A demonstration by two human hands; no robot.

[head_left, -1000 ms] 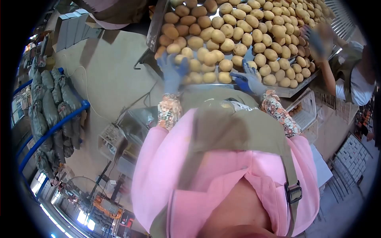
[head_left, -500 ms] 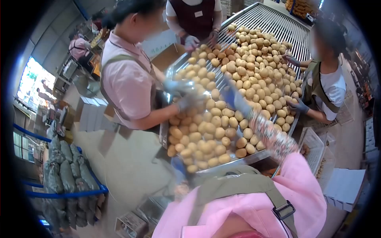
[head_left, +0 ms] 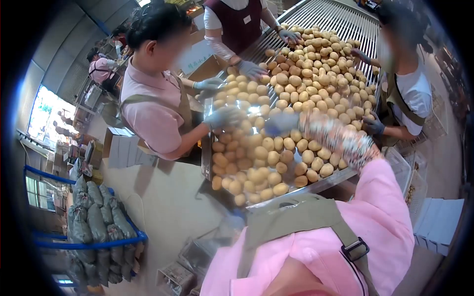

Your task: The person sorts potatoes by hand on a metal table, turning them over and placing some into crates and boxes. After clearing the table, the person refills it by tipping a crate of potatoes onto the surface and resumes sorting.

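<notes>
Metal roller table (head_left: 340, 22) w/ potatoes (head_left: 301, 93) (heaped toward near end).

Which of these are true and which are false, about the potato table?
1. The table is piled with potatoes. True.
2. The right hand is gloved in blue. True.
3. Nobody else is at the table. False: three others stand around it, a co-worker in pink, one in a maroon apron and one in white.
4. The grey sacks lie on the table. False: the sacks are stacked away from it, by the floor, behind a blue rail.
5. The right hand is out over the potatoes. True, though it is blurred.
</notes>
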